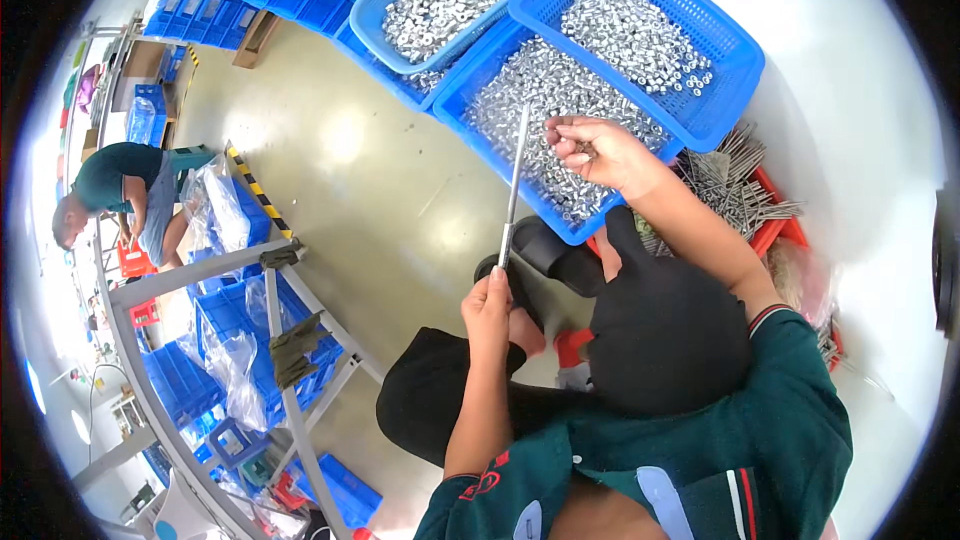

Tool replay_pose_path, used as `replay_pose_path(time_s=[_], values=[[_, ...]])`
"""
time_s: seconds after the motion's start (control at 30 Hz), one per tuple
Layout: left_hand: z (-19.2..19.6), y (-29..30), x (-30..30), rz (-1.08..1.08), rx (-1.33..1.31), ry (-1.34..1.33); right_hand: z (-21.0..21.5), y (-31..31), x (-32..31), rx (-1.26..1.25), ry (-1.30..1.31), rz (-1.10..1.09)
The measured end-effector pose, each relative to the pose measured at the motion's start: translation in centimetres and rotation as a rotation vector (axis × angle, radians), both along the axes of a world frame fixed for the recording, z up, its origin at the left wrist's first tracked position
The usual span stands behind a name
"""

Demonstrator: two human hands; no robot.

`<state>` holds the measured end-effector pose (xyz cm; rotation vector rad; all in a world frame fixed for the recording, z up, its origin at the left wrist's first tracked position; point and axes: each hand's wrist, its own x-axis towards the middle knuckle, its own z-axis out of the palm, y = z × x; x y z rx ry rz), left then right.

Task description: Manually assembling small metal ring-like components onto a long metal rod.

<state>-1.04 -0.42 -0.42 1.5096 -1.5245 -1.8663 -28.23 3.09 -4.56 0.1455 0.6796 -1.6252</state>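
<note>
My left hand [487, 308] grips the lower end of a thin metal rod [515, 178], its fingers closed round it. The rod slants up and away, its far end over a blue basket [470, 145] filled with small silver metal pieces [545, 90]. Parts of the rod look brighter and thicker, as if sleeved. Just right of the rod's upper end, my right hand [605, 152] hovers above the pieces with its fingers curled together. Whatever those fingers hold is too small to make out.
A second blue basket [735, 60] of silver pieces overlaps the first. Farther left stands a lighter blue basin [365, 25] of metal parts. Thin metal rods [735, 185] fill a red crate [790, 225] at right. A metal frame [190, 272] and a bent-over person [130, 180] are at left.
</note>
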Motion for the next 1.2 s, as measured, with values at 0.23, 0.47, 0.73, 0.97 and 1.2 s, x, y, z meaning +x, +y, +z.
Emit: replay_pose_path(time_s=[0.23,0.47,0.73,0.97,1.2], values=[[-0.7,0.0,0.4,-0.016,-0.017,0.008,1.4,-0.5,-0.2,0.182,0.058,-0.129],[-0.6,0.0,0.3,-0.037,-0.027,-0.013,0.8,-0.1,-0.9,-0.053,0.008,-0.022],[-0.9,0.5,0.4,-0.086,-0.103,-0.062,1.8,0.3,-1.4,-0.167,-0.094,0.001],[-1.3,0.4,0.7,-0.097,-0.092,-0.069,2.2,0.3,-1.2,-0.189,-0.131,0.047],[-0.9,0.4,0.8,-0.1,-0.103,-0.085,3.4,-0.1,-0.6,-0.156,-0.067,0.117]])
